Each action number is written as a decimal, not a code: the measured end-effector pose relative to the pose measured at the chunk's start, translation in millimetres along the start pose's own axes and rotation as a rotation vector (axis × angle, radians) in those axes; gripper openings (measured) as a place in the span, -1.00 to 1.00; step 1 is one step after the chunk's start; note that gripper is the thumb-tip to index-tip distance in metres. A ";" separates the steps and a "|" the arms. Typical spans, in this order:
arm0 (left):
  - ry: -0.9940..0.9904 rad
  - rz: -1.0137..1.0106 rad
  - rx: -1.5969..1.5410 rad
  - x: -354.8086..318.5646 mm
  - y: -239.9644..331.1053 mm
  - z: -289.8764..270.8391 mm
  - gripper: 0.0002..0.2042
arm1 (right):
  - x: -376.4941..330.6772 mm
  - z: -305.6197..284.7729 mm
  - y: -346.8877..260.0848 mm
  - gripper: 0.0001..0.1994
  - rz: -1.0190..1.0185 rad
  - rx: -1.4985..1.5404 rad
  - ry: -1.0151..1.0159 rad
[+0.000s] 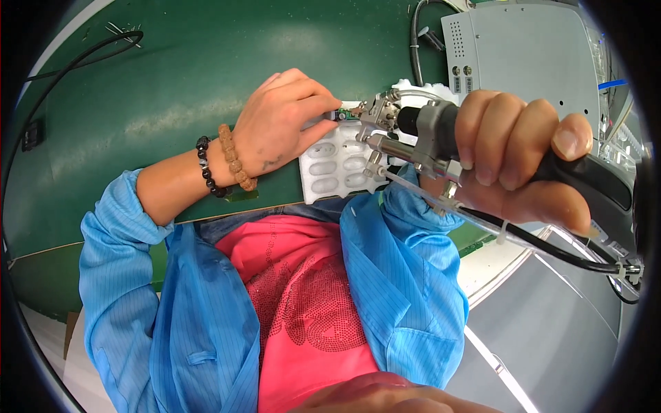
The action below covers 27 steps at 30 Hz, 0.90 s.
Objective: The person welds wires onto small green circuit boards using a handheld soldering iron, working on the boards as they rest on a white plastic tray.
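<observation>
My left hand [286, 117] reaches in over the bench, thumb and forefinger pinched on a small green circuit board [344, 115]. In my right hand [516, 148] is a handheld tool [435, 131] with a black grip and a metal nozzle assembly; its head points left and meets the circuit board's right end. Whether the head touches the board I cannot tell. A clear tube and a black hose [533, 241] run along the tool's underside. Just below the board lies a white tray [338, 160] with oval pockets, partly covered by the tool.
A grey metal equipment box [527, 58] stands at the back right, with a thick black cable [416, 45] beside it. Another black cable [76, 62] crosses the green bench [193, 62] at far left, near several thin metal pins [122, 32]. A small black block [32, 135] sits at the left edge.
</observation>
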State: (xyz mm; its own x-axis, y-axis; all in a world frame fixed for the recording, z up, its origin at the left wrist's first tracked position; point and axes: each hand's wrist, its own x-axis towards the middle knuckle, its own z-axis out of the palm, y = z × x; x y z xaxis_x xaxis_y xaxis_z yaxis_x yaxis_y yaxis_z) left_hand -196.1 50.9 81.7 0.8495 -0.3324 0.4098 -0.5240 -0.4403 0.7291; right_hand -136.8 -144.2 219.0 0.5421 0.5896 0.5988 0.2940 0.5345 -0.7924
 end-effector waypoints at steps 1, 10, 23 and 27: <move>0.002 0.005 0.007 -0.2 -0.1 1.0 -0.74 | 0.3 -0.3 -0.8 -0.45 0.017 0.001 -0.008; -0.015 0.006 0.037 -0.4 3.5 -0.2 -0.75 | 1.2 3.0 1.1 -0.45 0.005 -0.018 -0.020; -0.005 0.028 0.029 1.2 6.1 0.2 -0.75 | 4.4 7.7 1.6 -0.50 0.004 -0.049 -0.006; 0.009 0.043 0.003 5.2 15.0 -0.6 -0.76 | 9.9 15.1 0.8 -0.57 0.000 -0.059 0.041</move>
State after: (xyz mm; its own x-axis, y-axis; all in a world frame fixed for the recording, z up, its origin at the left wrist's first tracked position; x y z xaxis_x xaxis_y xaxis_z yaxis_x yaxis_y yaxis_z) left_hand -199.5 43.1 95.1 0.8265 -0.3435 0.4460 -0.5605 -0.4282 0.7089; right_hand -143.0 -128.9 226.0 0.5731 0.5637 0.5948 0.3395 0.4973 -0.7984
